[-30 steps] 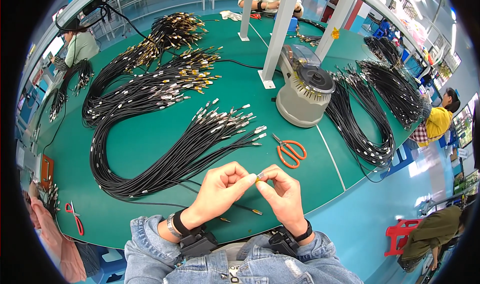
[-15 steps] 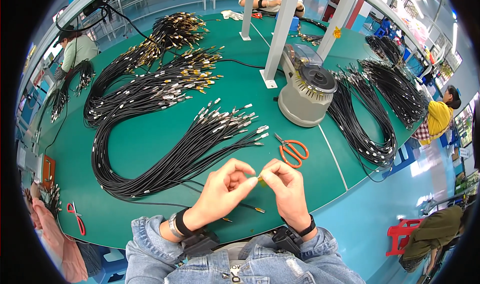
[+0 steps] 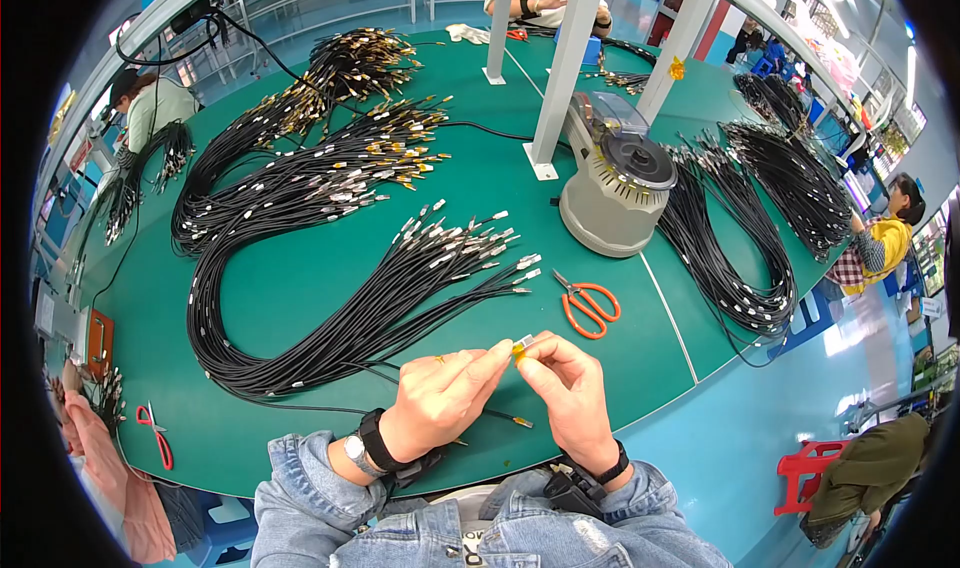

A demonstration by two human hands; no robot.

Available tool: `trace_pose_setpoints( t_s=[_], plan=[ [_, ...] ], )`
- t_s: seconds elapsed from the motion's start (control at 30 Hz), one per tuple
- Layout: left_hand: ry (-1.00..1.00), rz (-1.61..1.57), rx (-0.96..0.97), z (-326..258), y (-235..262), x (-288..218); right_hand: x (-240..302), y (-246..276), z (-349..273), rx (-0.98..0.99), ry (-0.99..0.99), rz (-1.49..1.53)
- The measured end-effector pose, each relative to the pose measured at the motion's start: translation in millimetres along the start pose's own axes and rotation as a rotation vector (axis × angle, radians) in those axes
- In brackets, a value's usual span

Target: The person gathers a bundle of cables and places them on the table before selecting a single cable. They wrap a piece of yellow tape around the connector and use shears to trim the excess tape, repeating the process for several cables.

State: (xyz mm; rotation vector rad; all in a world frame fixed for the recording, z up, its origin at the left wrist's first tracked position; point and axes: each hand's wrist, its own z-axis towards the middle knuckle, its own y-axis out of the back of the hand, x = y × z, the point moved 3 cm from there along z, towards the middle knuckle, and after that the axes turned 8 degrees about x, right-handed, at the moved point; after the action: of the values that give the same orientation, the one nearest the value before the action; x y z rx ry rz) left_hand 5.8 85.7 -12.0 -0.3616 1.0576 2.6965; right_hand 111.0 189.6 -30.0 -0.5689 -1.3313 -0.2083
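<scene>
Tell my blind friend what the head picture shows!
The left hand and right hand meet at a small yellow and silver piece over a green table. Beyond are black cable bundles, orange-handled scissors and a grey machine.

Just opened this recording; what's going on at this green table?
A person's right hand pinches a small silvery-and-yellow piece, with the left hand's fingertips right at it. Both hands are above the table. Orange-handled scissors lie just beyond, a curved black cable bundle to the left, and a grey machine farther back.
</scene>
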Motion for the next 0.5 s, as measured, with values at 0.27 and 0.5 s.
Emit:
trace_pose_setpoints(
  t_s=[0.27, 0.5],
  plan=[
    [0.077, -0.091, -0.015, 1.3, -0.3, -1.6, 2.0, -0.6, -2.8, -0.006, 0.006, -0.02],
    [0.107, -0.123, -0.007, 0.6, -2.0, -2.7, 1.1, -2.9, -2.8, -0.016, 0.016, -0.047]
  ],
)
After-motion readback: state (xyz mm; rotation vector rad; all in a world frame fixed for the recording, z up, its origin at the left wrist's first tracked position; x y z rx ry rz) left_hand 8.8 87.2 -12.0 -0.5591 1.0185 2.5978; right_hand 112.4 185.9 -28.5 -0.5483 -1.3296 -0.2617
